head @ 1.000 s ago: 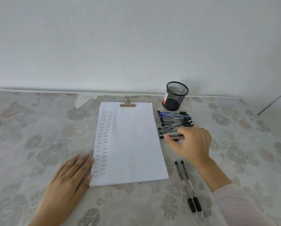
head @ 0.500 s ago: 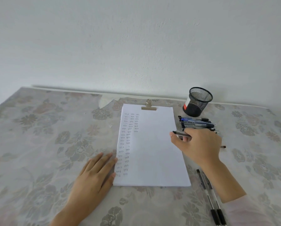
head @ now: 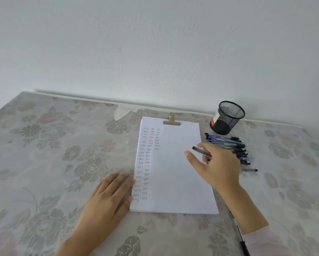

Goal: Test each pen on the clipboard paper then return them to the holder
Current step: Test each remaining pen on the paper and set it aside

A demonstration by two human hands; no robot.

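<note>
White clipboard paper (head: pixel 180 174) lies in the middle of the table under a brass clip (head: pixel 171 121); columns of small handwritten marks fill its left part. My right hand (head: pixel 216 167) hovers over the paper's right edge and holds a clear black-capped pen (head: pixel 201 152) in its fingers, thumb stretched out to the left. My left hand (head: pixel 108 196) lies flat with straight fingers touching the paper's lower left edge. A black mesh pen holder (head: pixel 227 118) stands at the back right. Several pens (head: pixel 227 142) lie in a pile between the holder and my right hand.
A floral cloth (head: pixel 53 163) covers the table, which ends at a white wall behind. A black pen (head: pixel 242 241) lies by my right forearm near the front edge. One more pen (head: pixel 250 170) lies alone to the right of my right hand.
My right hand took one pen from the pile and carried it left over the paper's right edge. The left hand stayed flat at the paper's edge. The camera turned left.
</note>
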